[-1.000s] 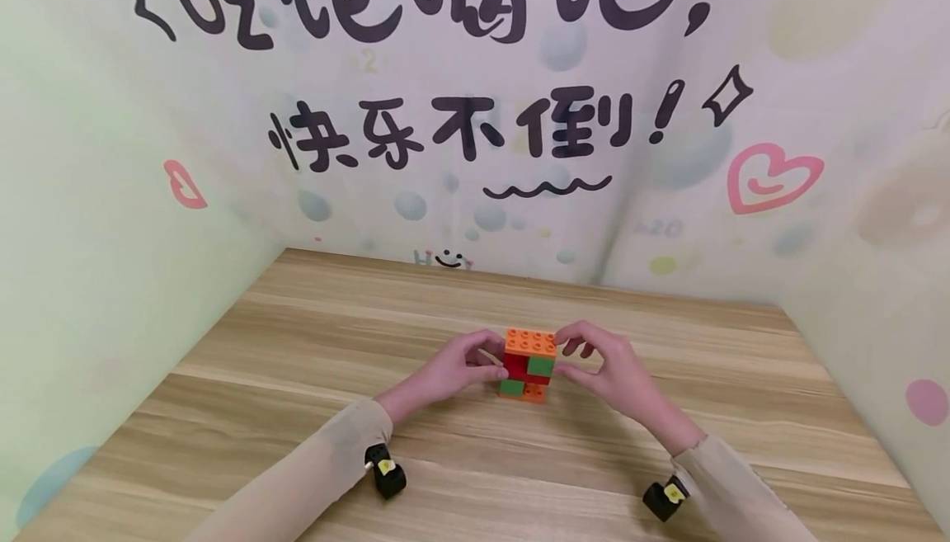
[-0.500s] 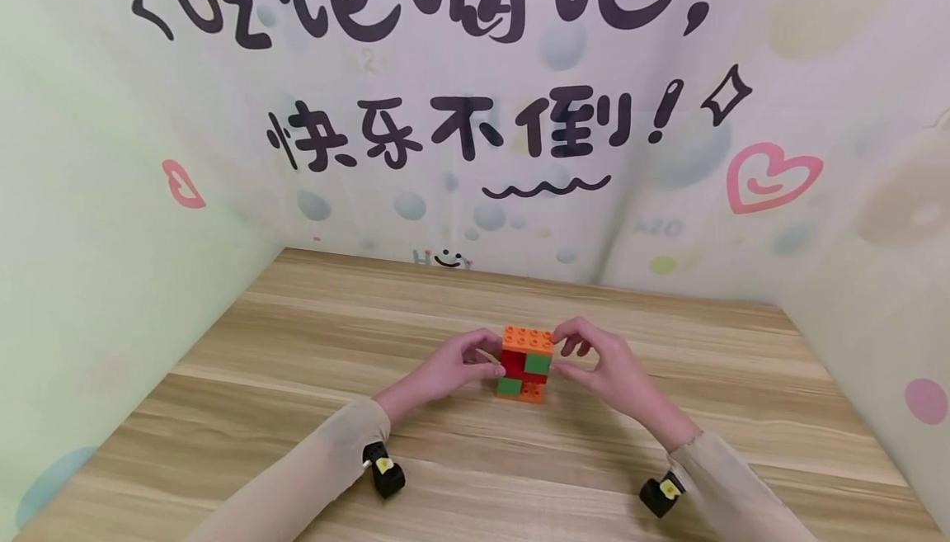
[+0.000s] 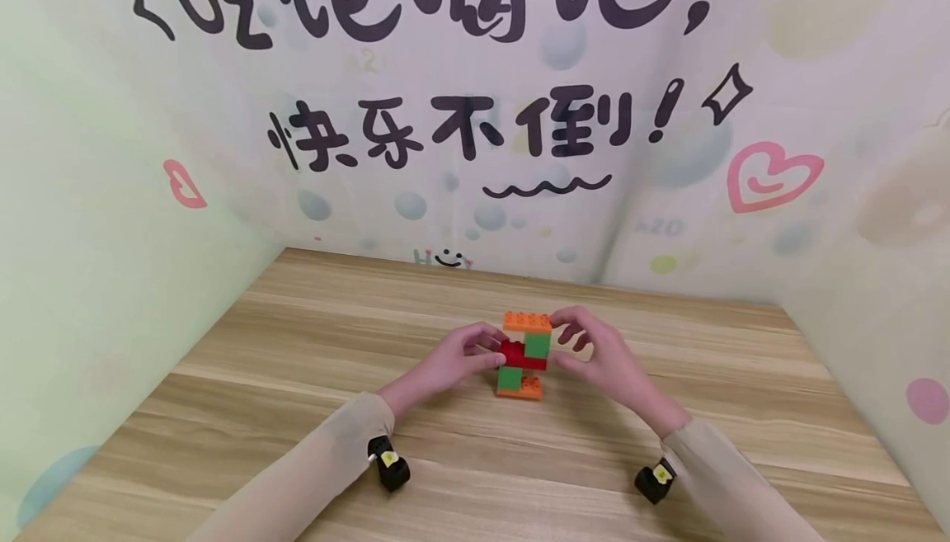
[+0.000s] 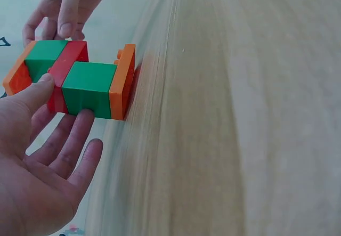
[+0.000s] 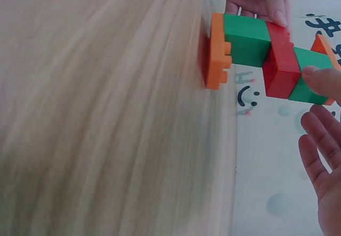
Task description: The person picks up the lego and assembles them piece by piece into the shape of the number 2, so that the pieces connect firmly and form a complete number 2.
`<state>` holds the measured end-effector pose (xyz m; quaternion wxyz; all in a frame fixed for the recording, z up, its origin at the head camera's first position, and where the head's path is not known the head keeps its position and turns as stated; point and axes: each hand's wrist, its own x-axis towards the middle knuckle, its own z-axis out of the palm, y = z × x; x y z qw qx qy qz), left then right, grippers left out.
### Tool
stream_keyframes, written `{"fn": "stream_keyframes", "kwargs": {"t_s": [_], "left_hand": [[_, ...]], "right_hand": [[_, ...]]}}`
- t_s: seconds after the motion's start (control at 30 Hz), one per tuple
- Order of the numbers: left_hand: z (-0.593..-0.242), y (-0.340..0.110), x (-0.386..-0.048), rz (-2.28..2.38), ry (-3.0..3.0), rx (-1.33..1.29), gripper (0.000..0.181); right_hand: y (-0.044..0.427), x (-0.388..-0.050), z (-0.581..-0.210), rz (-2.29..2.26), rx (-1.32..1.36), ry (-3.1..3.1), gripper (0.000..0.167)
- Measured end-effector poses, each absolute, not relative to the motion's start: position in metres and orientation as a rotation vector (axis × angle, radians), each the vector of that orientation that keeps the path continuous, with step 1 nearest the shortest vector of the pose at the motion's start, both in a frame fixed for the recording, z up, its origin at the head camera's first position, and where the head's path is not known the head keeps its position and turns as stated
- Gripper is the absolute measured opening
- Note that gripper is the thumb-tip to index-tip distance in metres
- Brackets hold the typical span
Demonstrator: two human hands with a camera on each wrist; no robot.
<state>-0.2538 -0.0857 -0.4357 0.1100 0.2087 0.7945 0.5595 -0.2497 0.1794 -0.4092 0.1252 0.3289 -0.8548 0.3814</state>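
Note:
A toy brick tower stands nearly upright between the hands in the head view. Its bottom plate (image 3: 519, 392) is orange, with a green brick (image 3: 509, 378) on its left end. Across that lies a red brick (image 3: 523, 356), then a second green brick (image 3: 537, 345) at the right. An orange plate (image 3: 527, 322) caps the top. My left hand (image 3: 453, 365) holds the tower from the left, thumb on the red brick. My right hand (image 3: 604, 360) grips the upper right, its thumb on the upper green brick (image 5: 303, 89) in the right wrist view.
The wood-grain table (image 3: 334, 319) lies under the tower. Behind it hangs a printed white backdrop (image 3: 475, 220) with large black writing. Black cameras (image 3: 389, 468) are strapped at both sleeves.
The tower has tipped back from leaning toward the head camera to nearly upright. Both hands have shifted slightly up with it, still at its sides.

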Motion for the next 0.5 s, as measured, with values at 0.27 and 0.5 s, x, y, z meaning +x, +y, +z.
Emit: {"fn": "stream_keyframes", "kwargs": {"t_s": [0.27,0.5], "left_hand": [[-0.4382,-0.0834,-0.2580,1.666,2.344,0.588,0.031],[-0.4385,-0.0829,-0.2591,1.686,2.326,0.591,0.031]], "right_hand": [[0.1789,-0.2569,-0.4164,1.101,0.943,-2.545,0.065],[0.1794,-0.2602,-0.4194,1.103,0.940,-2.571,0.071]]}}
